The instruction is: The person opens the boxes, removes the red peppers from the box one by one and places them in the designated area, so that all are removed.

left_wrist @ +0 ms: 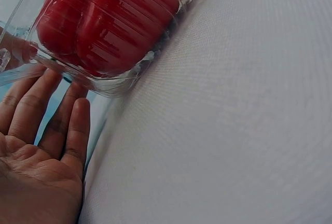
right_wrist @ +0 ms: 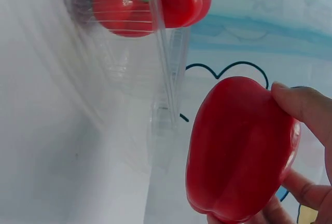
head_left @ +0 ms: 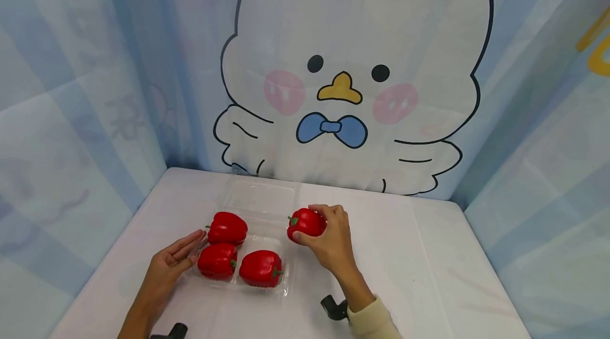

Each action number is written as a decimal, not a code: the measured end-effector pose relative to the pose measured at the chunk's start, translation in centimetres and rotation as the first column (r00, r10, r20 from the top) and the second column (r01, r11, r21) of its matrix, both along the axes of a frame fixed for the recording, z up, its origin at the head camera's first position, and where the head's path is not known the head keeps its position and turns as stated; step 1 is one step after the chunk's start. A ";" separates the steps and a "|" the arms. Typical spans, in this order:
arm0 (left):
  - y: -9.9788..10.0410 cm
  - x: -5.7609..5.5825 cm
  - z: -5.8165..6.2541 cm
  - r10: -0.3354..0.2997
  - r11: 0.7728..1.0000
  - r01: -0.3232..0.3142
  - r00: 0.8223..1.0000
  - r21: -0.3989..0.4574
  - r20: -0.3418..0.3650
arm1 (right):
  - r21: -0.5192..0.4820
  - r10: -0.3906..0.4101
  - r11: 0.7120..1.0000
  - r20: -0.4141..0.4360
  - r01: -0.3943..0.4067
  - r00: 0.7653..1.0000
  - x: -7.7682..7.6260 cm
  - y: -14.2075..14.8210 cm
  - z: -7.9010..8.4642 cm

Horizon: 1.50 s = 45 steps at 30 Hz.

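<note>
My right hand (head_left: pixel 331 238) grips a red bell pepper (head_left: pixel 305 224) with a green stem, held beside the right edge of a clear plastic clamshell box (head_left: pixel 285 288). Thumb and fingers wrap its sides in the right wrist view, where the pepper (right_wrist: pixel 241 146) hangs apart from the box wall. Three more red peppers sit in the box: one at back left (head_left: pixel 227 228), one at front left (head_left: pixel 217 261), one at front right (head_left: pixel 260 268). My left hand (head_left: pixel 169 265) rests its extended fingers against the box's left side; in the left wrist view its fingertips (left_wrist: pixel 79 111) meet the rim.
The box's clear lid (head_left: pixel 259 196) lies folded back toward the rear wall. A white cloth covers the table (head_left: pixel 405 275). Printed curtains with a cartoon bird (head_left: pixel 352 37) enclose the back and sides. Dark wrist camera mounts (head_left: pixel 333 307) show by both wrists.
</note>
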<state>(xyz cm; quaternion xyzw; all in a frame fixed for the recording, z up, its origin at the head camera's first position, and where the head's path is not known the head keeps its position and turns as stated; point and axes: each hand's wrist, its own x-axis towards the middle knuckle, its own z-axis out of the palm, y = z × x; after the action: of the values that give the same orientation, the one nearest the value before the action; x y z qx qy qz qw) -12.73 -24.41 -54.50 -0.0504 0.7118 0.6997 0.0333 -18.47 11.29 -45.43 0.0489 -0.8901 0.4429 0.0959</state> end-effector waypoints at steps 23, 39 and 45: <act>0.1 0.1 0.3 0.008 1.000 -0.008 1.000 -0.023 -0.010 | 0.052 -0.069 0.996 0.041 0.066 0.997 0.1 3.4 -2.2; 0.1 0.1 0.0 0.016 1.000 -0.016 1.000 0.001 -0.001 | 0.078 -0.103 0.993 0.125 0.094 0.987 -0.3 4.3 -4.0; 0.1 -0.1 0.0 0.017 1.000 -0.016 1.000 -0.018 0.012 | 0.090 -0.099 0.992 0.133 0.087 0.986 -0.5 4.5 -4.5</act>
<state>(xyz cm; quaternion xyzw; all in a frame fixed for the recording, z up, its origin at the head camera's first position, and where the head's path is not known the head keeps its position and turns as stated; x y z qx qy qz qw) -12.82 -24.34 -54.48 -0.0609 0.7173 0.6934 0.0314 -18.96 15.76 -49.89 -0.0194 -0.9137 0.4024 0.0527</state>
